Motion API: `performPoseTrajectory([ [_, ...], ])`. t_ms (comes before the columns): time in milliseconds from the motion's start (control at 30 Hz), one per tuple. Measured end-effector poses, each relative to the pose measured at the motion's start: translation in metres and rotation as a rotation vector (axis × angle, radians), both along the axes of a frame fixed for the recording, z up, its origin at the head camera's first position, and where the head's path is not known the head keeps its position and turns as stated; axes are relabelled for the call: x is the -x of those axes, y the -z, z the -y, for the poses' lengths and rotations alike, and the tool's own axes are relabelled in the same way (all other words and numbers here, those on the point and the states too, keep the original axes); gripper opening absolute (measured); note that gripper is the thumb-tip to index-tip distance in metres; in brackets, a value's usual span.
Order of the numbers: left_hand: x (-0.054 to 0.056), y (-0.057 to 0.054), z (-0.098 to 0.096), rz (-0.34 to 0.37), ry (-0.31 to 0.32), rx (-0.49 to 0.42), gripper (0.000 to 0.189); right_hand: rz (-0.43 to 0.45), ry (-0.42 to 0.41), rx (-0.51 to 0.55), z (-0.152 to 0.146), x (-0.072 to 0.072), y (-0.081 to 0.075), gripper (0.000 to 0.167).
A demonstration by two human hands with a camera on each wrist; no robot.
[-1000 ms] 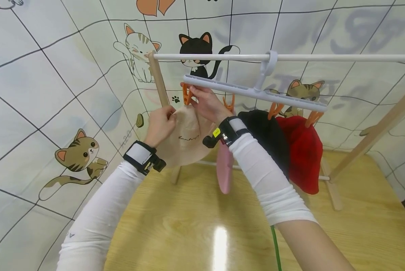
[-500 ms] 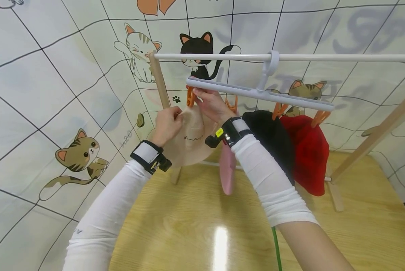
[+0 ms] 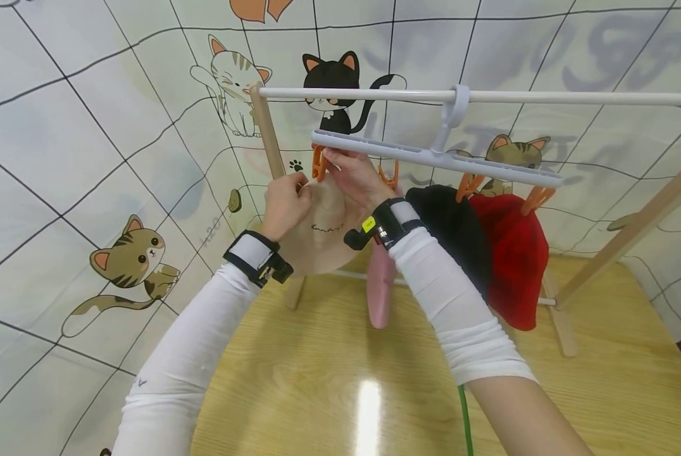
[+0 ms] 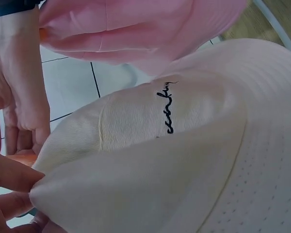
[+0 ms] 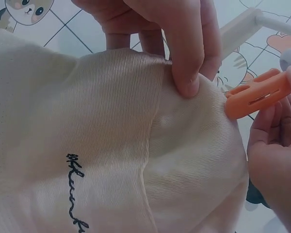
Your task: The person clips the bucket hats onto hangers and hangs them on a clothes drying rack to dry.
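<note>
A cream bucket hat (image 3: 326, 244) with dark script lettering hangs at the hanger's left end. My left hand (image 3: 286, 204) pinches its crown edge between thumb and fingers; the left wrist view shows the cloth (image 4: 116, 189) folded there. With my right hand (image 3: 356, 177) I grip an orange clothespin (image 3: 318, 163) just under the pale hanger bar (image 3: 397, 152). In the right wrist view the clothespin's tip (image 5: 235, 106) overlaps the hat's edge. Part of the right fingers is hidden behind the bar.
A pink hat (image 3: 379, 291), a black hat (image 3: 449, 228) and a red hat (image 3: 514, 253) hang from other orange clips. The hanger hooks onto a white rail (image 3: 545, 97) between wooden posts (image 3: 268, 136). Below lies a wood-grain surface (image 3: 318, 380); cat-print cloth stands behind.
My left hand has moved slightly right and the hat's crown with it. The hanger, its clips and my right hand have shifted a little right.
</note>
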State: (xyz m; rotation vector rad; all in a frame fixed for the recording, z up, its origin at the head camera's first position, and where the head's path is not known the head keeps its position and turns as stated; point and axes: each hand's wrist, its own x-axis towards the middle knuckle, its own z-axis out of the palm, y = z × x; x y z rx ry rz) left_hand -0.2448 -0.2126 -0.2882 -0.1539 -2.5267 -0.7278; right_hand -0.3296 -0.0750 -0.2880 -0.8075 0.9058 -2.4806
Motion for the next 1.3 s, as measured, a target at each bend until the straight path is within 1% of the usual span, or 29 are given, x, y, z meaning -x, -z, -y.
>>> performPoseTrajectory([
  [167,-0.002,-0.001,0.001,-0.024,0.016,-0.009,0.013,0.041,0.021,-0.051,-0.003,0.002,0.000,0.042],
  [300,-0.004,-0.001,0.001,-0.013,0.037,-0.019,0.013,0.049,0.016,-0.074,-0.005,0.005,0.003,0.040],
  [433,-0.005,-0.001,0.000,-0.007,0.045,-0.021,0.013,0.011,0.021,-0.075,-0.008,0.009,0.004,0.041],
  [600,-0.007,0.000,-0.002,-0.007,0.050,-0.026,0.014,-0.022,0.038,-0.114,-0.011,0.009,0.006,0.041],
  [700,-0.008,0.001,-0.004,0.005,0.048,-0.031,0.013,-0.005,0.033,-0.142,-0.011,0.007,0.007,0.042],
  [767,-0.008,0.002,-0.005,0.008,0.038,-0.032,0.013,0.023,0.041,-0.160,-0.011,0.006,0.006,0.041],
  [867,-0.008,0.003,-0.008,0.003,0.028,-0.034,0.011,0.057,0.094,-0.205,-0.011,0.003,0.003,0.033],
  [967,-0.006,0.005,-0.011,-0.007,0.022,-0.040,0.010,0.081,0.192,-0.292,-0.013,-0.002,-0.001,0.020],
  [1033,-0.004,0.006,-0.013,-0.012,0.020,-0.039,0.010,0.115,0.255,-0.357,-0.015,-0.008,-0.005,0.015],
  [1133,-0.002,0.011,-0.014,-0.021,0.015,-0.044,0.010,0.206,0.305,-0.405,-0.016,-0.021,-0.009,0.018],
  [1233,-0.001,0.016,-0.014,-0.028,0.008,-0.045,0.011,0.299,0.309,-0.423,-0.018,-0.037,-0.013,0.025],
  [1300,-0.001,0.019,-0.014,-0.036,-0.001,-0.043,0.011,0.338,0.309,-0.444,-0.020,-0.047,-0.015,0.033],
])
